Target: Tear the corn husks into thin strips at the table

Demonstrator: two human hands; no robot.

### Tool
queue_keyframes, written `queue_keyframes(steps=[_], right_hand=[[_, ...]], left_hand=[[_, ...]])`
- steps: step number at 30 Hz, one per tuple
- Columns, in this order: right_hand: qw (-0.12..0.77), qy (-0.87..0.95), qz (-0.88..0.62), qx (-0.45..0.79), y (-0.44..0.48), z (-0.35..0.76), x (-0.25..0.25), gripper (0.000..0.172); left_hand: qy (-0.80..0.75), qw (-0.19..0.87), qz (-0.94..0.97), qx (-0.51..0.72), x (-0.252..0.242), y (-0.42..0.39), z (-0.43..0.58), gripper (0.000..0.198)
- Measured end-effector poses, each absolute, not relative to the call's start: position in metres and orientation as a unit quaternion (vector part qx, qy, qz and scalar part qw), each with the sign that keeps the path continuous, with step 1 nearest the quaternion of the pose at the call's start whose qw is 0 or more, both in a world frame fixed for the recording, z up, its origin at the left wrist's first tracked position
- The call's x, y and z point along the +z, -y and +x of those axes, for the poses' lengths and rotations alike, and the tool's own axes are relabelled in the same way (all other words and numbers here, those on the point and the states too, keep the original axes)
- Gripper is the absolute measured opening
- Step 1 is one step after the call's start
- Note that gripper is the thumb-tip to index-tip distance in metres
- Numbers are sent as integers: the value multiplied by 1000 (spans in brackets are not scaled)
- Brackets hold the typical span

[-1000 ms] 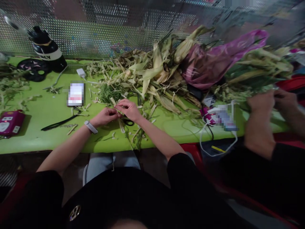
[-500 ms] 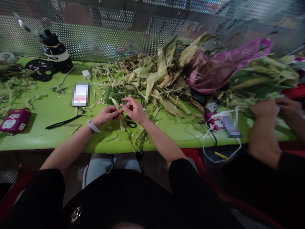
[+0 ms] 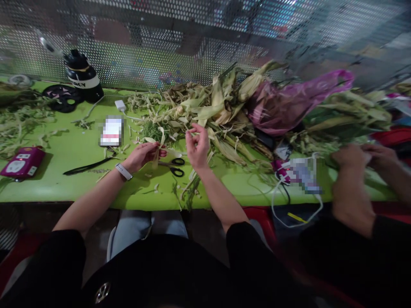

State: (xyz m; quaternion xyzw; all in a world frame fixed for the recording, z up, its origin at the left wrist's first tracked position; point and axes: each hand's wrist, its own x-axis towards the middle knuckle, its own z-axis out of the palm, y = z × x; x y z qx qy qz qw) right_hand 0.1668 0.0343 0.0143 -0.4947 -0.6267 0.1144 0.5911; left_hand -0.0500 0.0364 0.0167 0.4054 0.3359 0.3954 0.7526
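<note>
My left hand, with a white band at its wrist, pinches strips of pale corn husk between thumb and fingers. Apart from it, my right hand is raised at the front of a heap of dry corn husks, its fingers loosely bent and nothing visible in them. Between the two hands lie black-handled scissors, their blades partly hidden by the left hand and the husk. Just behind the left hand sits a small tangle of thin green strands.
A phone, a black strap and a purple power adapter lie left on the green table. A black bottle stands behind. Right are a pink plastic bag, a cabled phone and another person's hands.
My right hand has moved away from the left hand, rightward and up, letting go of the husk. The scissors are more exposed. The left hand still holds the husk; the view has shifted slightly.
</note>
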Motion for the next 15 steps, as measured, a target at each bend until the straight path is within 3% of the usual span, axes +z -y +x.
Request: queue_keyframes(steps=[4,8,15], right_hand=[[501,741,-447,25,-25,154,13,27],[437,795,-419,44,-29,148,3,30],[424,814,-397,23,-29,147,2,26]], left_hand=[[-357,731,400,421,19,-33,-47,33],[-375,703,387,465,19,-33,-45,35],[-400,621,434,516,11,-39,-44,33]])
